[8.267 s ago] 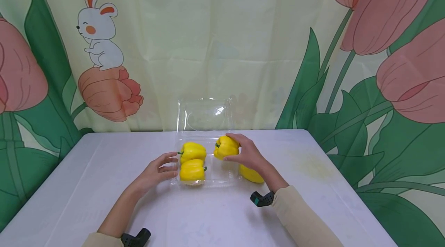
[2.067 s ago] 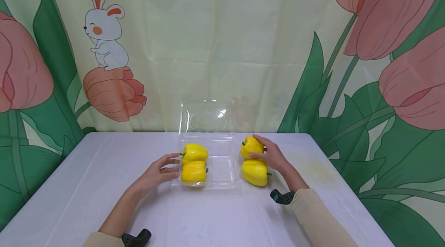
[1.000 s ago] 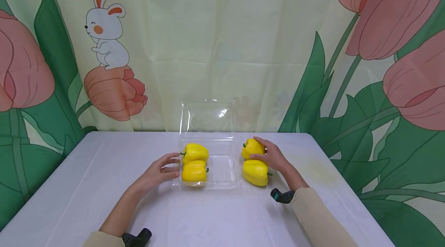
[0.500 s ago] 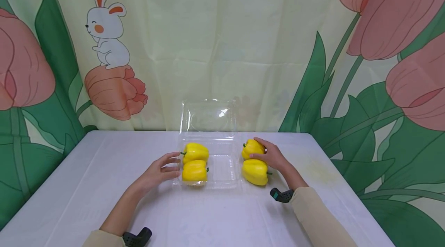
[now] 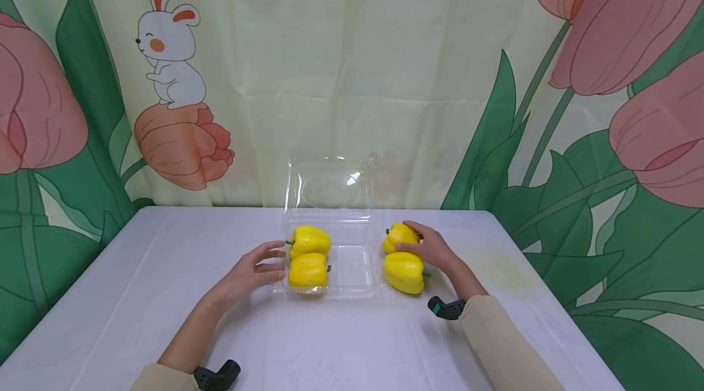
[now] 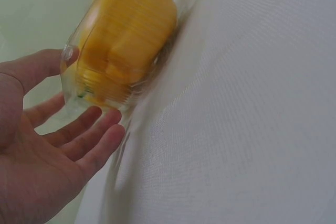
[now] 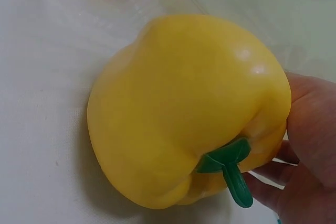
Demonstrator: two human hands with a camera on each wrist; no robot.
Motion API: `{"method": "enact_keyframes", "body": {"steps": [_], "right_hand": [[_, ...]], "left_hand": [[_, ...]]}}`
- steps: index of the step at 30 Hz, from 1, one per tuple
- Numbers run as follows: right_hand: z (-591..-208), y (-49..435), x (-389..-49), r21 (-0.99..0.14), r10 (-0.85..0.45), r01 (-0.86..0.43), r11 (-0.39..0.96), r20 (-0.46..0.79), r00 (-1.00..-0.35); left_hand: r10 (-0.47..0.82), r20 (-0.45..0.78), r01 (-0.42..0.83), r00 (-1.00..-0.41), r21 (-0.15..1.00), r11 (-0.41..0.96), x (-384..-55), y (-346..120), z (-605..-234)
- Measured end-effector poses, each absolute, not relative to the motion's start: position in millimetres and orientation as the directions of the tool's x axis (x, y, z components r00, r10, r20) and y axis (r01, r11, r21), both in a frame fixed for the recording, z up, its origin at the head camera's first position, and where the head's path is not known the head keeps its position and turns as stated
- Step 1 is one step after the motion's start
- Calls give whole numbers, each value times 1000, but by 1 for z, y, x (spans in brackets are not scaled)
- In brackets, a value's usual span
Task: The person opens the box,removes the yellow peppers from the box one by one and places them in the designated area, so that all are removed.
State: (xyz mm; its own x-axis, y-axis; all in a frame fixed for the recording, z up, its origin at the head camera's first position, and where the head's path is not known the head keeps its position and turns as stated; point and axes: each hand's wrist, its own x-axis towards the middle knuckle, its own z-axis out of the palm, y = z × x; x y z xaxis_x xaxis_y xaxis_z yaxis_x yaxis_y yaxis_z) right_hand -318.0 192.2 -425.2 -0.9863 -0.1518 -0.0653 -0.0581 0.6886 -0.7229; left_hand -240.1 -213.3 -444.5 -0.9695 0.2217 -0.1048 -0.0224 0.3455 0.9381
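A clear plastic clamshell container (image 5: 352, 266) stands with its lid raised at the back. Two yellow bell peppers, a rear one (image 5: 310, 241) and a front one (image 5: 307, 270), lie in its left half. At its left wall is my left hand (image 5: 250, 272), fingers loosely extended; the left wrist view has the thumb at the rim and fingertips along the side. Right of the container, my right hand (image 5: 431, 247) holds another yellow bell pepper (image 5: 398, 236) low at the table. Just in front lies one more yellow bell pepper (image 5: 404, 273), whose green stem (image 7: 236, 182) shows large in the right wrist view.
A white cloth covers the table (image 5: 352, 342). Behind it hangs a curtain (image 5: 407, 73) printed with tulips and a rabbit, close to the raised lid (image 5: 330, 186). A black device sits at each wrist.
Since the oldest frame, my right hand has carried its bell pepper from above the container rightward to behind the other loose pepper, then slightly lower. My left hand stays at the container's left side.
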Motion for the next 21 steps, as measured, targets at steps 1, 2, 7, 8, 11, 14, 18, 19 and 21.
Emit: {"method": "enact_keyframes", "body": {"steps": [1, 2, 7, 8, 11, 14, 18, 19, 21], "right_hand": [[-425, 192, -318, -725, -151, -56, 687, -67, -986], [-425, 193, -318, -726, -150, -56, 685, -65, -986], [-424, 194, -319, -728, -151, -56, 684, -66, -986], [-424, 194, -319, -725, -156, -62, 686, -63, -986], [-424, 195, -318, -722, -162, -68, 688, -61, -985], [-424, 196, -318, -728, -166, -72, 682, -57, -985], [-424, 197, -319, -747, -164, -72, 661, -50, -985], [-424, 198, -319, -749, -165, -77, 658, -44, -985], [-423, 198, -319, -750, -167, -87, 655, -32, -985]], "left_hand": [[221, -106, -23, -969, 938, 347, -240, -213, -444], [221, -107, -24, -969, 937, 348, -240, -213, -444], [223, -106, -21, -969, 935, 354, -239, -213, -443], [222, -105, -21, -969, 935, 353, -239, -213, -443], [222, -105, -21, -969, 935, 353, -239, -213, -443], [218, -106, -22, -970, 935, 354, -240, -212, -443], [214, -106, -25, -971, 937, 350, -238, -212, -443], [214, -107, -26, -971, 937, 349, -238, -212, -442], [215, -107, -26, -971, 937, 348, -237, -212, -442]]}}
